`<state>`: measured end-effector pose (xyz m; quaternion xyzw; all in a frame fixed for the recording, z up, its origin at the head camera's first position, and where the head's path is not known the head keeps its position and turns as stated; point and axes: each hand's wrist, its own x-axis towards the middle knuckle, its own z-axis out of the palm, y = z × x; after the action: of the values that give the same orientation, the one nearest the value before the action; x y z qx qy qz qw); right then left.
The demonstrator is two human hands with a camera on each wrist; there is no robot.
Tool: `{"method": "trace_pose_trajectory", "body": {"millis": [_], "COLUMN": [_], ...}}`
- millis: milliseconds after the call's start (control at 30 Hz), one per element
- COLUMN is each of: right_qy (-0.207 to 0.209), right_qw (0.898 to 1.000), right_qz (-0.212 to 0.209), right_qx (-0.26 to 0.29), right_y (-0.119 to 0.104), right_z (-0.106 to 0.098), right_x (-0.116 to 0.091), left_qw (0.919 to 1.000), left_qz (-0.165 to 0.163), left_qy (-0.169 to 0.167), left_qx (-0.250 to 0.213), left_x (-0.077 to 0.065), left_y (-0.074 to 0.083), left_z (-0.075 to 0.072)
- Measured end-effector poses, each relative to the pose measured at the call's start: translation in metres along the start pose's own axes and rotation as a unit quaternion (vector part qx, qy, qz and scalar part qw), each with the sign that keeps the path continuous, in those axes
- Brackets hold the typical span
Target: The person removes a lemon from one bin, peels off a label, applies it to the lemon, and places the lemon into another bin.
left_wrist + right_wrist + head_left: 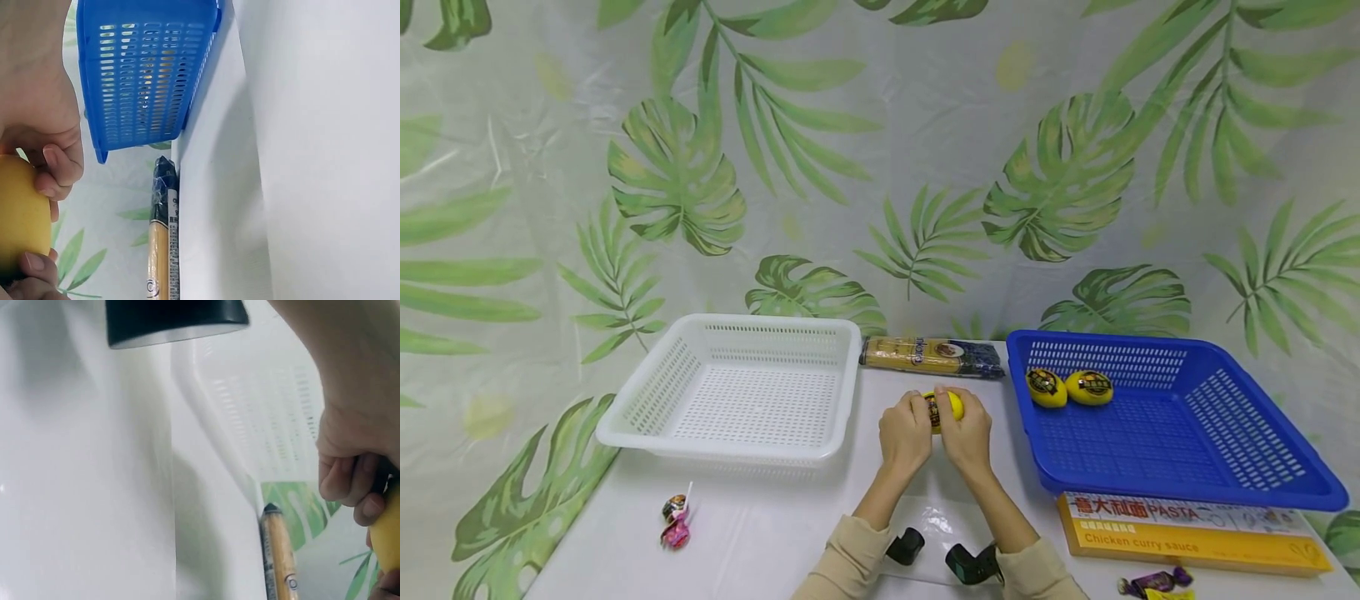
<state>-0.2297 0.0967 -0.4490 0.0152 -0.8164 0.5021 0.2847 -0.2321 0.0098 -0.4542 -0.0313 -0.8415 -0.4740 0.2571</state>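
A yellow lemon [957, 406] with a black printed label is held up over the table between both hands. The left hand [906, 432] grips its left side, fingers curled. On the other side the right hand [966, 427] grips it too, thumb on top. Close by in the left wrist view, the lemon [24, 212] fills the left edge with fingertips bent against it. Only part of the lemon [389, 534] shows in the right wrist view. Two similar labelled lemons [1089, 387] lie in the back left corner of the blue basket [1157, 458].
A white basket [730, 450] stands at the left. Behind the hands lies a spaghetti pack [925, 357]. Wrapped lollipops [675, 523] are at front left. The pasta box [1195, 542] lies before the blue basket, with wrapped candies [1153, 582] nearer the edge.
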Motion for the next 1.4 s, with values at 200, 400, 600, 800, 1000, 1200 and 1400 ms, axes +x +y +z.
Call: {"method": "trace_pose_trajectory", "body": {"millis": [200,400,600,800,1000,1200,1400], "right_qy": [-0.007,-0.034,-0.049,-0.029,-0.007,-0.042,-0.171], "right_qw": [1.000,0.999,0.996,0.996,0.997,0.994,0.972], "right_qz": [0.018,0.032,0.070,0.077,0.060,0.059,0.081], "right_qx": [0.014,0.015,0.024,0.033,0.050,0.077,0.137], "right_y": [0.001,0.001,-0.001,-0.001,0.002,0.004,0.007], "right_z": [-0.002,-0.005,-0.004,-0.002,-0.002,-0.011,-0.027], "right_x": [0.003,0.001,-0.003,-0.005,-0.007,-0.005,-0.004], "left_qw": [0.9987,0.9986,0.9987,0.9985,0.9982,0.9962,0.9956], "left_qz": [0.030,0.030,0.027,0.019,0.002,-0.037,-0.072], "left_qy": [0.014,0.028,0.028,0.033,0.033,0.024,-0.020], "left_qx": [-0.038,-0.034,-0.034,-0.040,-0.051,-0.076,-0.058], "left_x": [0.000,0.001,0.000,-0.004,-0.006,-0.006,-0.005], "left_y": [-0.004,-0.004,-0.005,-0.004,-0.003,-0.004,-0.010], "left_z": [0.000,0.000,0.000,0.001,0.002,-0.001,-0.007]}}
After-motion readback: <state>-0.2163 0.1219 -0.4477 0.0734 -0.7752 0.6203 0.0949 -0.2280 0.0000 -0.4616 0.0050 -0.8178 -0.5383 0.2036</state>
